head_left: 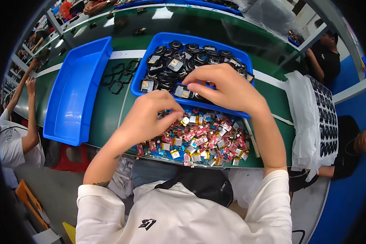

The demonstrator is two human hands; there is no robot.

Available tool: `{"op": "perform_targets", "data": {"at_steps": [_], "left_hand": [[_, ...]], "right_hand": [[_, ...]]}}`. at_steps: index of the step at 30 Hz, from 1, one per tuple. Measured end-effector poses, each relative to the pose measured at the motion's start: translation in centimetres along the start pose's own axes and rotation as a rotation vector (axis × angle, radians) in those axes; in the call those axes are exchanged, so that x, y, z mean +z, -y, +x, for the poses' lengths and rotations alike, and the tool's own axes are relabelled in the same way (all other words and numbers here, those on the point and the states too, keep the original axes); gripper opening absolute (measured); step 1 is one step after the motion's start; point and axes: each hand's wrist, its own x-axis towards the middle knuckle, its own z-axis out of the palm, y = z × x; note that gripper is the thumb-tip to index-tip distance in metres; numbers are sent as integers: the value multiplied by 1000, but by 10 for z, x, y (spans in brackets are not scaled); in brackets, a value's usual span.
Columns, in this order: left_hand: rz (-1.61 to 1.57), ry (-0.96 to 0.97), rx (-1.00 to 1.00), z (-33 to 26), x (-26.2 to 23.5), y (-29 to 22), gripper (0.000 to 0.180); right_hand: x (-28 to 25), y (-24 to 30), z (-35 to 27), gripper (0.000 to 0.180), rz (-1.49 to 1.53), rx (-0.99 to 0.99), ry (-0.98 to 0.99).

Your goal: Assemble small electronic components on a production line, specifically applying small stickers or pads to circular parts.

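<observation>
On the green bench [103, 118], a blue tray [144, 66] at twelve o'clock; at five, heaped red-and-silver battery parts [199, 140]; right hand [225, 85] at one, left hand [150, 110] at ten, fingertips drawn close, grasp unclear; smallest, glossy black casings [176, 64] inside the tray, some silver-faced.

Dark logo [147, 224] on white shirt [199, 215]; print [14, 131] on co-worker's shirt [18, 150] illegible.

Forearms [267, 136] slant inward; the left hand [152, 110] lies lower, the right hand [221, 86] higher, fingers [201, 73] curled, thumbs [201, 91] close to them.
</observation>
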Motion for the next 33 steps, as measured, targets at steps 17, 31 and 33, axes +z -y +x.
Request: {"op": "perform_targets", "data": {"at_steps": [17, 31, 33], "left_hand": [[-515, -367, 85, 99, -10, -47, 24], [7, -445, 304, 106, -34, -26, 23], [29, -443, 323, 107, -30, -27, 20]], "right_hand": [[-63, 23, -22, 10, 156, 149, -531], [-53, 14, -16, 19, 316, 173, -602], [-51, 28, -17, 12, 206, 239, -554]]}}
